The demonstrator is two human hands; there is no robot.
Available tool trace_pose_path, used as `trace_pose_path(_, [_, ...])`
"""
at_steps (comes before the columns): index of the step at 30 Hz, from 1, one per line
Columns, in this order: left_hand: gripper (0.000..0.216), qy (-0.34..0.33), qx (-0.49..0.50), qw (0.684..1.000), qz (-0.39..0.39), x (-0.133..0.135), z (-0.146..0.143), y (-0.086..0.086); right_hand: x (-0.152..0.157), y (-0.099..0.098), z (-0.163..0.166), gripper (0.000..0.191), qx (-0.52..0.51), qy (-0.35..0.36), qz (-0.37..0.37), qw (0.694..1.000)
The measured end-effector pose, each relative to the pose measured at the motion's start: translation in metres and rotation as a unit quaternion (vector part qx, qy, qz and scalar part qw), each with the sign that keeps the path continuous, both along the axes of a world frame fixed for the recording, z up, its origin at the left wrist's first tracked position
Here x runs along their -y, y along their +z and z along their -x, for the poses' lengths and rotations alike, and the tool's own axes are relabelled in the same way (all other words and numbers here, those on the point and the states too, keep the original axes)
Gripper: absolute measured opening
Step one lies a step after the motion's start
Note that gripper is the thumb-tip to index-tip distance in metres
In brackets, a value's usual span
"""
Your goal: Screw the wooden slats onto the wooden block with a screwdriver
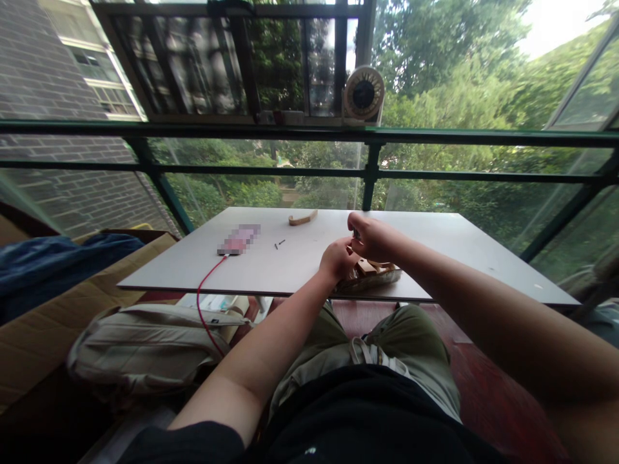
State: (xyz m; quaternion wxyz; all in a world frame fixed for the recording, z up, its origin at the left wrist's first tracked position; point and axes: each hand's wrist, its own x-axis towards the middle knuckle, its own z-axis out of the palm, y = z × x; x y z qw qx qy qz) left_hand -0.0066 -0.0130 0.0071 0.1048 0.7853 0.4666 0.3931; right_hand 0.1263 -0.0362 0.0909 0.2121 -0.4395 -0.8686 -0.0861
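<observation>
My left hand (337,261) is closed, its curled fingers resting by a light-brown wooden piece (368,266) with a small dark hole. Just above it, my right hand (371,238) bends down in a pinch, fingertips meeting those of the left. A tiny dark bit shows between the fingertips, too small to name. Under both hands, near the table's front edge, the wooden piece lies on a shallow, pale-sided holder (382,281), partly covered by the hands. Two small dark screws (279,244) lie farther left, and a curved wooden strip (303,219) rests near the back edge.
The white table (271,274) stands against a green railing (265,171). A pinkish phone (239,240), blurred out, lies at left with a red cable (202,303) hanging over the edge. A beige bag (145,348) and cardboard box (62,309) are at lower left. A round fan (363,95) sits on the railing.
</observation>
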Motion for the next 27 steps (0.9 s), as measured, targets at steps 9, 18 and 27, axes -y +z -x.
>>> trace_pose_path(9, [0.014,0.003,-0.004,1.0,-0.001,0.0021,-0.0002,0.0016,0.0006,-0.0005,0.0006,0.032,0.003,0.001,-0.002,1.0])
trace_pose_path(18, [0.015,0.006,-0.007,1.0,-0.006,0.0009,0.0002,0.0001,-0.0003,-0.0025,-0.0002,0.031,-0.001,0.005,-0.009,1.0])
trace_pose_path(27, [0.017,0.007,-0.016,1.0,-0.008,-0.0025,0.0006,-0.002,-0.0006,-0.0032,-0.0003,0.03,-0.006,0.01,-0.011,1.0])
